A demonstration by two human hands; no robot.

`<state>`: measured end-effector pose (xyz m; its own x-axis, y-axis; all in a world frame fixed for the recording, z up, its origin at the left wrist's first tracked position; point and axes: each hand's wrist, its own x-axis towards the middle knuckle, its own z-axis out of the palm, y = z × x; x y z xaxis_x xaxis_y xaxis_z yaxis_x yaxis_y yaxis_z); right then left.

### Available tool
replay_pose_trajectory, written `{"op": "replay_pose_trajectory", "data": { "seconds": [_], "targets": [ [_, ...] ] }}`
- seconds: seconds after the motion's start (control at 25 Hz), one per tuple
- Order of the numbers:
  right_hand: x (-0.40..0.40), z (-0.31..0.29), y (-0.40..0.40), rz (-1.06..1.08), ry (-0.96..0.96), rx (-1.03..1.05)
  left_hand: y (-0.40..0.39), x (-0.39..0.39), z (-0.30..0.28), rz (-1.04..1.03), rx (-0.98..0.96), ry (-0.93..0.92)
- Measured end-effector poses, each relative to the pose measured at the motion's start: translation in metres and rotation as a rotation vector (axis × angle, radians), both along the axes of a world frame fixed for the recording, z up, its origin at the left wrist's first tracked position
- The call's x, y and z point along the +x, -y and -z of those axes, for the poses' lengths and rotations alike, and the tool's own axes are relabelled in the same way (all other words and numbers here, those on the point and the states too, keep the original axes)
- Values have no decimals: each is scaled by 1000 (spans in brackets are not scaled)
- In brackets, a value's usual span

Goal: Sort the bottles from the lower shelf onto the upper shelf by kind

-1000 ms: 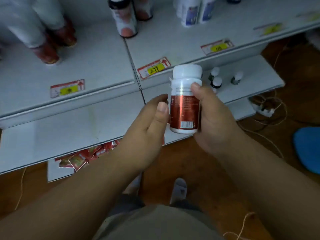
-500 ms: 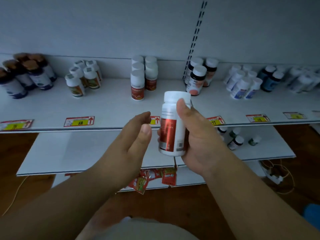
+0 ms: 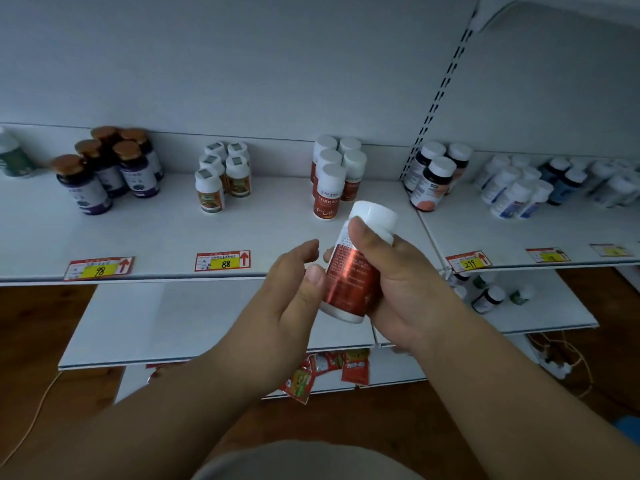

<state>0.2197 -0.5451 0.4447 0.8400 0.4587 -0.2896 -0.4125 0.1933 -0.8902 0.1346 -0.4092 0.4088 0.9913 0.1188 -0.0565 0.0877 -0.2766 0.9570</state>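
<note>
Presently: right hand (image 3: 401, 285) grips red-label bottle (image 3: 349, 271), left hand (image 3: 294, 289) relaxed, thumb touching it; risk: toppling matching red group (image 3: 334, 180) beyond it when shelved

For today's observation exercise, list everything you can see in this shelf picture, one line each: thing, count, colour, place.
Held bottle: one, red label, white cap, in front of the upper shelf.
Red-label bottles: about five, white caps, upper shelf centre.
Brown-capped bottles: five, dark, upper shelf left.
Orange-label bottles: about five, white, left of centre.
Dark bottles: three, white caps, right of the upright.
Blue-label bottles: several, white, far right.
Small bottles: a few, lower shelf right.
Price tags: several, red and yellow, shelf edge.
Sachets: red, under the lower shelf.
Hands: right hand grips the bottle; left hand touches it.
</note>
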Motion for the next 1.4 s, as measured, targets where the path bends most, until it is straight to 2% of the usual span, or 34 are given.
{"op": "replay_pose_trajectory", "data": {
  "seconds": [0.12,0.32,0.72,0.96,1.04,1.12,1.28,1.4],
  "targets": [
    [6,5,6,36,-55,-58,4,6,4,19,23,-28],
    [35,14,26,33,-211,95,15,32,7,-25,59,-87],
    [123,30,75,-131,-134,-21,77,100,16,-177,32,-134],
    [166,44,74,-214,-187,-132,96,126,18,-268,98,-146],
    [175,50,65,-200,-164,-173,91,129,23,-274,179,-160],
    [185,57,54,-162,-64,-259,78,136,34,-254,308,-171],
    [207,74,29,-74,201,-405,38,156,61,-139,698,-196],
    [219,80,15,-20,393,-624,15,173,65,-117,956,-31]
  ]
}}
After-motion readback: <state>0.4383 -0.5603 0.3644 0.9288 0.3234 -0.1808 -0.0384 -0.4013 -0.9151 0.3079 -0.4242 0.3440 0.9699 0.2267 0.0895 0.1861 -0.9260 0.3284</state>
